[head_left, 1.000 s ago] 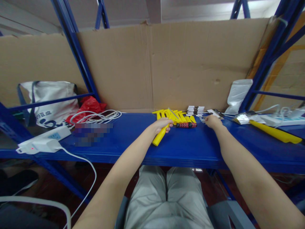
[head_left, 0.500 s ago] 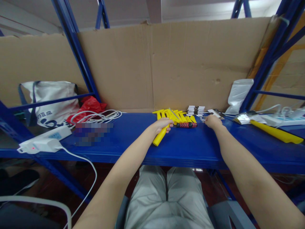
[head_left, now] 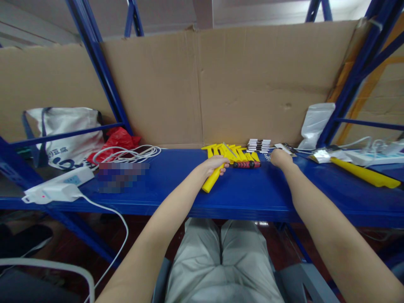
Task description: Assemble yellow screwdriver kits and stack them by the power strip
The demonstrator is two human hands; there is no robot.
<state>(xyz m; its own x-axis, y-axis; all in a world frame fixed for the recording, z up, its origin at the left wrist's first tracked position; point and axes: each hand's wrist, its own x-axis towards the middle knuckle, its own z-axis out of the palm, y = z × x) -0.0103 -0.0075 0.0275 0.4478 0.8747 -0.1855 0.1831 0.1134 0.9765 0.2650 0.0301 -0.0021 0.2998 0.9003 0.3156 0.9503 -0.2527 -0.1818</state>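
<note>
My left hand [head_left: 217,164] is wrapped round the handle of a yellow scraper [head_left: 211,183], whose wide head points away from me over the table. Behind that head lies a row of yellow scraper parts [head_left: 242,155]. A screwdriver with a red and black handle [head_left: 247,165] rests just in front of them. Farther right, my right hand [head_left: 280,158] is curled down at a small heap of silver bits [head_left: 267,157], perhaps screws. Its fingertips are hidden behind the hand, so what they pinch does not show.
White packs with dark bands [head_left: 259,145] are stacked at the back. A long yellow piece [head_left: 364,172] lies at the right near a power strip [head_left: 375,158]. Leftward are a cloth bag [head_left: 69,134], red plastic [head_left: 121,141], white cable and another power strip [head_left: 63,185]. Cardboard [head_left: 246,84] closes the rear.
My right hand has curled a little further over the silver bits, hiding its fingers more. My left hand keeps the scraper in the same place.
</note>
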